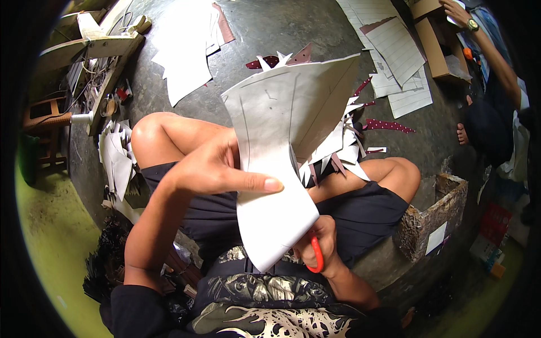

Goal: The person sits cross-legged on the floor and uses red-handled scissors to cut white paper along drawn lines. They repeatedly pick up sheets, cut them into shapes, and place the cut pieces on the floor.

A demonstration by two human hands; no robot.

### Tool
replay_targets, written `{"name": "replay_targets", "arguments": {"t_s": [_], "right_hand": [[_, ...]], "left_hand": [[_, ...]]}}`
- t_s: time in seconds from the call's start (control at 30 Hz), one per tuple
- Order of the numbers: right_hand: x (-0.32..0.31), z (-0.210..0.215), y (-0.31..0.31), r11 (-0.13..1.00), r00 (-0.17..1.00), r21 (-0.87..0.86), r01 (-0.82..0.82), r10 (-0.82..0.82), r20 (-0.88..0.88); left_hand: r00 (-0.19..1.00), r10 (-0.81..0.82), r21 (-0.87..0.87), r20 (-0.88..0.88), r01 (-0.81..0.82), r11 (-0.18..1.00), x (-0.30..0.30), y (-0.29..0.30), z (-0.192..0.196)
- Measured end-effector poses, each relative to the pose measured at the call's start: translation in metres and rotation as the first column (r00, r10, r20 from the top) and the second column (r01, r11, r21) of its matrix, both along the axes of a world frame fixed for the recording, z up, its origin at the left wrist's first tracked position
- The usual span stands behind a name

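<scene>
A white sheet (276,217) with pencil lines on it bends over in front of me, its far end standing up and its near end curling down toward my lap. My left hand (211,169) grips it at the left edge, thumb flat on top and fingers hidden beneath. Close under the sheet's near right side, my right hand (326,239) is closed around the red handle (317,256) of what look like scissors; the blades are hidden. White offcuts (338,146) and a maroon dotted strip (389,125) lie beyond my right leg.
White sheets (183,56) lie ahead on the dark floor, with lined sheets (397,50) farther right. A cardboard box (442,62) and another person's arm (496,59) are at upper right. Beside my right knee stands a worn box (431,219); a wooden frame (115,53) is at left.
</scene>
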State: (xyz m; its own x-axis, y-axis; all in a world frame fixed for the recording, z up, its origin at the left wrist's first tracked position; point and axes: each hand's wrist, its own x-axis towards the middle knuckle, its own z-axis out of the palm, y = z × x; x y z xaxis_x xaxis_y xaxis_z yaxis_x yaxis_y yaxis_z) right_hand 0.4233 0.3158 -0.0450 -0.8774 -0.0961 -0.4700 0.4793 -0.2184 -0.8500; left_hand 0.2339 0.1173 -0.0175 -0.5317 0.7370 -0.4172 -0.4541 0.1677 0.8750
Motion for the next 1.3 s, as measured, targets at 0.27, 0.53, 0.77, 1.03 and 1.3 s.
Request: {"name": "replay_targets", "arguments": {"t_s": [0.27, 0.53, 0.77, 1.03, 1.3], "right_hand": [[-0.007, -0.014, -0.001, 0.986, 0.97, 0.163, 0.024, 0.017, -0.244], [-0.006, -0.025, -0.005, 0.994, 0.979, 0.106, -0.026, 0.047, -0.199], [-0.008, -0.021, -0.004, 0.985, 0.947, 0.163, -0.051, 0.099, -0.306], [-0.012, -0.012, -0.006, 0.998, 0.963, 0.06, -0.027, 0.042, -0.266], [-0.011, -0.013, -0.01, 0.994, 0.938, 0.097, 0.048, -0.011, -0.347]], "left_hand": [[0.98, 0.196, 0.058, 0.009, -0.197, 0.979, -0.007, 0.003, -0.015], [0.968, 0.242, 0.107, 0.061, -0.248, 0.963, 0.01, 0.009, -0.021], [0.958, 0.261, 0.081, 0.116, -0.271, 0.959, 0.011, 0.008, -0.019], [0.95, 0.291, 0.029, 0.112, -0.295, 0.955, 0.01, 0.007, -0.015], [0.969, 0.248, 0.05, 0.016, -0.248, 0.967, 0.014, 0.008, -0.015]]}}
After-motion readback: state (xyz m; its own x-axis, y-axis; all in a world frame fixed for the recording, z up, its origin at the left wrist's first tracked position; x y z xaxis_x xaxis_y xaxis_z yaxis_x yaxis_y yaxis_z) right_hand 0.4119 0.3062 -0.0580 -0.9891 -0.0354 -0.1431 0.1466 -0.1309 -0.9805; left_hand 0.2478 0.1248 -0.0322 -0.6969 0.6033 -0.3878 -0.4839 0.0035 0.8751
